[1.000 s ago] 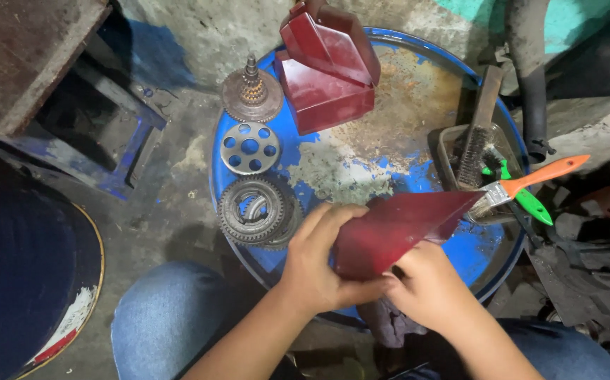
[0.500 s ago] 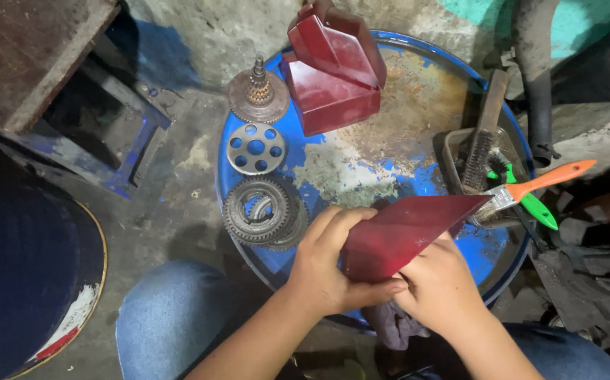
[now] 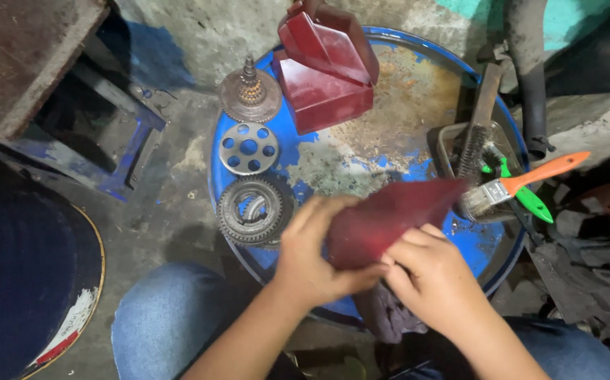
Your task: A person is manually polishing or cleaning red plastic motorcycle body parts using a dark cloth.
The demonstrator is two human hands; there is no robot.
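A: Report the position of the work piece.

B: The dark red cover panel (image 3: 389, 218) is held above the near edge of the blue drum top (image 3: 417, 91), clear of its surface. The left hand (image 3: 315, 257) has its grip clenched around the panel's near left side. The right hand (image 3: 435, 274) has its grip clenched on the panel's near end. A dark cloth (image 3: 389, 317) hangs below the hands; whether either hand also holds it cannot be determined.

A: State of progress?

B: Judged as mid-process. The panel is in hand for handling or wiping; its visible face looks dull, not glossy. Completion cannot be confirmed.

A: Other parts?

B: A second red cover (image 3: 329, 70) stands at the far edge of the drum top. Along the left edge lie three parts: a sprocket with shaft (image 3: 251, 95), a holed disc (image 3: 249, 148) and a ring gear (image 3: 252, 210). None is in contact with a hand.

A: Tools?

B: An orange-handled paintbrush (image 3: 523, 181) rests on a small tray (image 3: 453, 134) at the right edge, beside a wire brush (image 3: 477, 127) and a green-handled tool (image 3: 526, 197). All are unattended.
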